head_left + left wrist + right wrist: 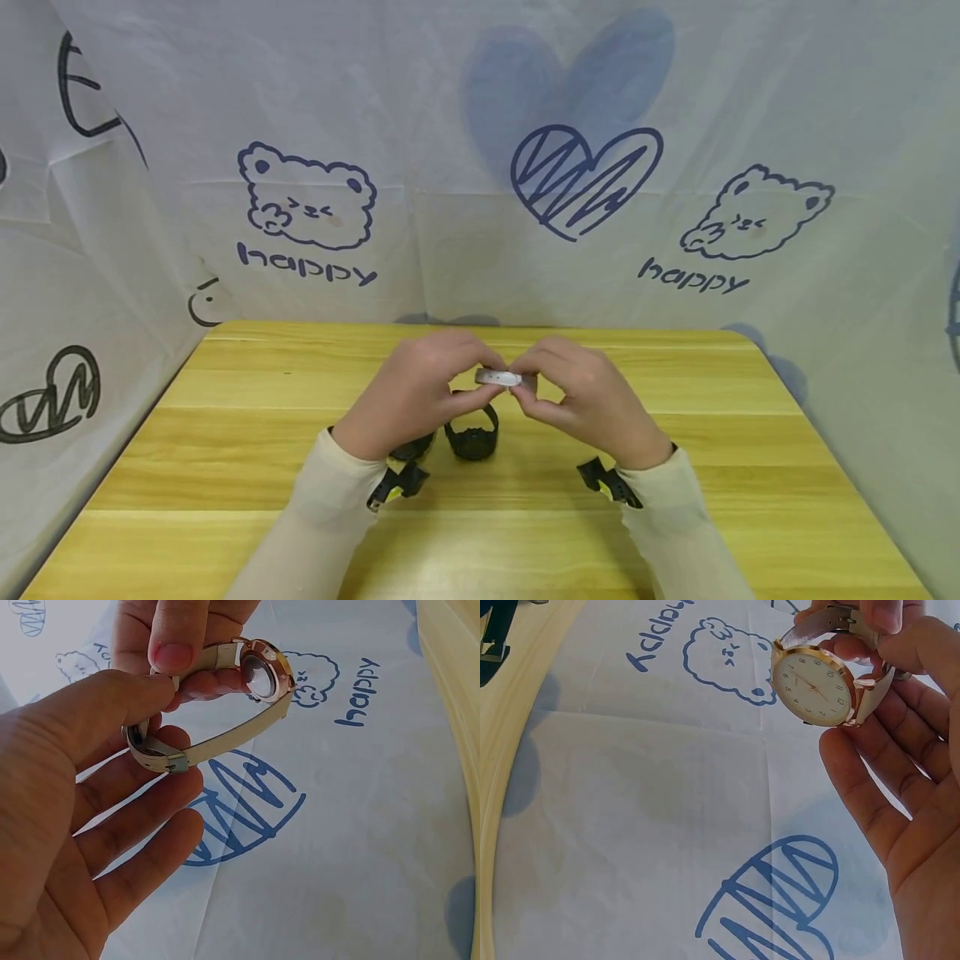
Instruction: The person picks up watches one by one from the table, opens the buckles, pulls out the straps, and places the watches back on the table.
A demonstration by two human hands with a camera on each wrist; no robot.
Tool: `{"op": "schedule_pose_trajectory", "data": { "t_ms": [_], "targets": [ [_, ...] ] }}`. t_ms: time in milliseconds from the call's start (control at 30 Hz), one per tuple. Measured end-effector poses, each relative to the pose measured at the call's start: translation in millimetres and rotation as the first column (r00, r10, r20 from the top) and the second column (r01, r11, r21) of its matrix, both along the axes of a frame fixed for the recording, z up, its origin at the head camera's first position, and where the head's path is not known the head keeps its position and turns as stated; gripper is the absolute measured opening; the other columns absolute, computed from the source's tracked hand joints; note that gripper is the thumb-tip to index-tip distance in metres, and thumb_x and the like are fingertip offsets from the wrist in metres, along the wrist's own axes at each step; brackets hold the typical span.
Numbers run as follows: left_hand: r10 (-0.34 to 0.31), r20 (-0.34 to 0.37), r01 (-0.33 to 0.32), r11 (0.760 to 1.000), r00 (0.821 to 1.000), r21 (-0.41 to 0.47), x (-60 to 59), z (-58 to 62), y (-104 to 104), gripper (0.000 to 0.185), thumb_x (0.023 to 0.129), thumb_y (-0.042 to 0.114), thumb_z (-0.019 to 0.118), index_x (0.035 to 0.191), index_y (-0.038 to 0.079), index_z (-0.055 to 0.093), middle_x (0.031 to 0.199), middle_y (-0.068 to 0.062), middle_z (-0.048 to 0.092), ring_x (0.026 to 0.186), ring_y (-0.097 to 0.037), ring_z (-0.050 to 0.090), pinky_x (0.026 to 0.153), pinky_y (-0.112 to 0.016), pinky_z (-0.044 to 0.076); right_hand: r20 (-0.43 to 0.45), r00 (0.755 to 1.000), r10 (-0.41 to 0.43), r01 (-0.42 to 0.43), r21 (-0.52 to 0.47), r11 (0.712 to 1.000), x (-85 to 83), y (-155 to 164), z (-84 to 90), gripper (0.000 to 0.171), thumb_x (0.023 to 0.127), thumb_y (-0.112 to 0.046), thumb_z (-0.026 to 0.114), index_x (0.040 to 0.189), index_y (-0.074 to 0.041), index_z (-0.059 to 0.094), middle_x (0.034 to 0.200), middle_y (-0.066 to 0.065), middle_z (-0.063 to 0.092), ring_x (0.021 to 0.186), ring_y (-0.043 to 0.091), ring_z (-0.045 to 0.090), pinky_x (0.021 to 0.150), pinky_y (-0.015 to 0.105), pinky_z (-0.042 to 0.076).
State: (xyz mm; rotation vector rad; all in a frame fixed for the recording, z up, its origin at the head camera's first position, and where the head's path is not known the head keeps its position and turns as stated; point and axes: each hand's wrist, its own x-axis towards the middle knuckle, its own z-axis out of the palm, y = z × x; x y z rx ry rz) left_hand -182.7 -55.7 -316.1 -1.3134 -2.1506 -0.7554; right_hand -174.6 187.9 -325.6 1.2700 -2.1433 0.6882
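A wristwatch (pixel 498 378) with a pale strap is held up above the table between both hands. Its rose-gold case (pixel 267 673) shows the shiny back in the left wrist view, and the white numbered dial (pixel 814 686) appears in the right wrist view. The left hand (pixel 426 385) pinches the strap near the buckle (pixel 154 755), thumb on top. From the other side the right hand (pixel 588 390) pinches the strap too, its fingertips right beside the left ones. The strap forms a loop, with its buckle end fastened or tucked together.
On the wooden table (pixel 510 550), a black watch (pixel 474 443) stands on its looped band just below the hands. Another black item (pixel 412 448) beside it is partly hidden by the left wrist. A printed white cloth (pixel 442 242) hangs behind the table.
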Motion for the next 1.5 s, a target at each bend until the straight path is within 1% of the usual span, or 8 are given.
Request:
{"op": "schedule_pose_trajectory", "data": {
  "t_ms": [233, 667, 833, 967, 1100, 1200, 1333, 1500],
  "targets": [
    [0.026, -0.033, -0.026, 1.000, 0.999, -0.008, 0.5, -0.3, 2.7, 0.012, 0.091, 0.017, 0.082, 0.100, 0.012, 0.076, 0.091, 0.004, 0.072, 0.078, -0.006, 0.062, 0.071, -0.021, 0.055, 0.011, 1.000, -0.018, 0.018, 0.025, 1.000, -0.2, 0.4, -0.9, 0.011, 0.093, -0.009, 0.072, 0.104, -0.009, 0.072, 0.090, -0.002, 0.066, 0.078, 0.009, 0.058, 0.067, 0.024, 0.054],
    [0.026, -0.028, -0.025, 1.000, 0.999, 0.010, 0.1, -2.4, 3.6, 0.012, 0.091, 0.017, 0.081, 0.100, 0.012, 0.075, 0.092, 0.004, 0.072, 0.079, -0.007, 0.064, 0.072, -0.022, 0.056, -0.001, 1.000, -0.021, 0.021, 0.016, 1.000, -1.2, 0.8, -1.6, 0.010, 0.093, -0.010, 0.071, 0.103, -0.009, 0.072, 0.090, -0.002, 0.067, 0.078, 0.009, 0.059, 0.068, 0.024, 0.054],
    [-0.006, -0.010, 0.006, 0.999, 1.000, 0.047, -1.7, -3.1, 2.4, 0.013, 0.091, 0.014, 0.081, 0.102, 0.011, 0.075, 0.093, 0.004, 0.073, 0.081, -0.007, 0.065, 0.074, -0.022, 0.057, 0.018, 1.000, -0.013, 0.013, 0.006, 1.000, -1.4, 2.2, -0.4, 0.009, 0.096, -0.012, 0.070, 0.104, -0.010, 0.072, 0.091, -0.002, 0.067, 0.080, 0.009, 0.060, 0.069, 0.026, 0.056],
    [-0.044, 0.030, 0.041, 0.994, 0.999, 0.098, -3.7, -3.6, 0.9, 0.014, 0.090, 0.012, 0.081, 0.102, 0.010, 0.074, 0.095, 0.003, 0.074, 0.082, -0.007, 0.066, 0.074, -0.024, 0.058, 0.033, 0.999, -0.013, 0.013, -0.005, 1.000, -2.2, 4.8, 0.2, 0.009, 0.097, -0.013, 0.070, 0.105, -0.009, 0.072, 0.094, -0.001, 0.070, 0.083, 0.010, 0.064, 0.073, 0.028, 0.058],
    [-0.053, 0.056, 0.045, 0.990, 0.997, 0.132, -4.6, -3.5, 0.0, 0.015, 0.090, 0.013, 0.082, 0.102, 0.010, 0.075, 0.096, 0.002, 0.074, 0.081, -0.007, 0.065, 0.073, -0.025, 0.058, 0.040, 0.999, -0.013, 0.013, -0.007, 1.000, -2.9, 5.3, 0.4, 0.011, 0.096, -0.013, 0.071, 0.106, -0.009, 0.072, 0.099, 0.000, 0.073, 0.088, 0.011, 0.068, 0.078, 0.029, 0.059],
    [-0.041, 0.048, 0.035, 0.993, 0.998, 0.117, -4.0, -3.2, 0.8, 0.015, 0.090, 0.014, 0.082, 0.103, 0.009, 0.075, 0.096, 0.002, 0.074, 0.081, -0.007, 0.065, 0.074, -0.025, 0.058, 0.054, 0.998, -0.020, 0.020, -0.003, 1.000, -2.3, 4.0, 0.2, 0.015, 0.095, -0.016, 0.072, 0.109, -0.008, 0.073, 0.101, 0.001, 0.073, 0.091, 0.012, 0.069, 0.080, 0.030, 0.060],
    [-0.027, 0.018, 0.025, 0.995, 0.999, 0.092, -3.3, -3.8, 3.0, 0.016, 0.089, 0.014, 0.083, 0.103, 0.010, 0.075, 0.095, 0.002, 0.074, 0.081, -0.007, 0.065, 0.073, -0.023, 0.056, 0.060, 0.998, -0.035, 0.034, 0.011, 0.999, -1.6, 2.5, -0.4, 0.020, 0.097, -0.023, 0.073, 0.111, -0.008, 0.073, 0.103, 0.001, 0.072, 0.091, 0.013, 0.068, 0.079, 0.031, 0.060],
    [-0.012, -0.006, 0.012, 0.998, 1.000, 0.061, -2.7, -4.6, 5.8, 0.016, 0.091, 0.017, 0.082, 0.105, 0.011, 0.077, 0.094, 0.004, 0.074, 0.081, -0.005, 0.064, 0.074, -0.021, 0.055, 0.033, 0.999, -0.036, 0.035, 0.024, 0.999, -1.6, 2.3, -0.6, 0.018, 0.095, -0.020, 0.077, 0.108, -0.009, 0.074, 0.101, 0.000, 0.072, 0.089, 0.013, 0.068, 0.074, 0.030, 0.058]
  ]
}}
